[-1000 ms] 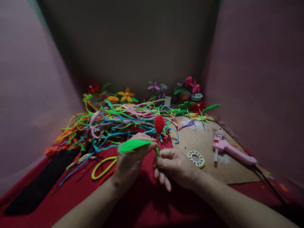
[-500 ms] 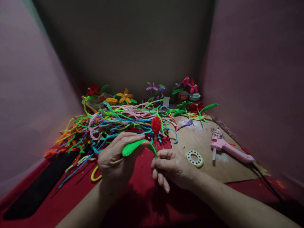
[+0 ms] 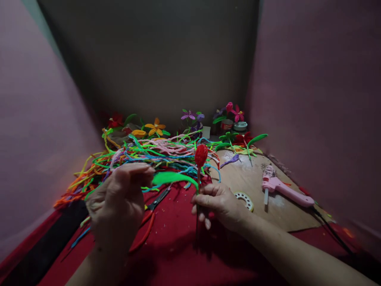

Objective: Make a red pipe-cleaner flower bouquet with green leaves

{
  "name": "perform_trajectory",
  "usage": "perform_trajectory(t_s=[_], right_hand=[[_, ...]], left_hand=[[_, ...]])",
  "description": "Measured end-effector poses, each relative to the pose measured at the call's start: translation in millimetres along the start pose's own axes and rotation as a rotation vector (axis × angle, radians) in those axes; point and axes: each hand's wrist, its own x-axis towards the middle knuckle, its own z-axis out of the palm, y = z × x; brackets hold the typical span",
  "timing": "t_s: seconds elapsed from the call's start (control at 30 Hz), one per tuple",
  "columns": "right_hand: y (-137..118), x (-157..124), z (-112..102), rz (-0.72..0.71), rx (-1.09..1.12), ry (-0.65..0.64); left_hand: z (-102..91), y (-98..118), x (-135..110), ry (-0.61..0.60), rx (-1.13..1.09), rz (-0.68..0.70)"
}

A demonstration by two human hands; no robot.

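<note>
My right hand point(image 3: 216, 204) is closed round the thin stem of a pipe-cleaner flower with a red bud point(image 3: 201, 155) on top and a green leaf point(image 3: 172, 178) sticking out to the left. It holds the stem upright over the red cloth point(image 3: 178, 254). To the left of the leaf, my left hand point(image 3: 119, 202) hangs in the air, blurred by motion. Its fingers curl near the leaf's tip, and whether they touch it I cannot make out. Under the left hand lie red-handled pliers point(image 3: 149, 222).
A big heap of coloured pipe cleaners point(image 3: 139, 157) fills the back left. Finished flowers point(image 3: 156, 128) and small jars point(image 3: 239, 126) stand along the back wall. On the wooden board point(image 3: 268, 206) lie a pink glue gun point(image 3: 282, 188) and a tape roll point(image 3: 244, 199).
My left hand has let go of the stem area and drawn back to the left, uncovering the pliers. The right hand still holds the flower upright.
</note>
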Motion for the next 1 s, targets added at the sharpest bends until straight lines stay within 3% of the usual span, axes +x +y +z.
perform_trajectory(t_s=[0.07,0.13,0.3,0.4,0.5,0.7,1.0], right_hand=[[-9.2,3.1,-2.4,-0.059,-0.078,0.055],[-19.8,6.7,-3.2,-0.111,-0.149,0.101],[-36.4,13.5,-0.5,-0.218,-0.228,0.167],[-32.7,14.4,0.0,-0.280,-0.216,0.201],[-25.2,12.4,-1.8,-0.250,-0.182,0.221],[-23.3,6.6,-9.9,-0.110,-0.197,0.193],[-27.0,1.8,-14.1,-0.133,-0.247,0.243]], left_hand=[[-0.6,0.4,5.3,0.037,-0.026,-0.017],[1.9,-1.6,7.2,-0.020,0.054,-0.071],[21.0,-20.7,-3.8,-0.591,0.125,-0.372],[31.4,-37.7,-12.4,-0.728,0.117,-0.367],[35.3,-47.9,-17.3,-0.737,0.159,-0.315],[32.2,-48.7,-20.8,-0.678,0.200,-0.295],[31.5,-51.2,-23.7,-0.708,0.258,-0.207]])
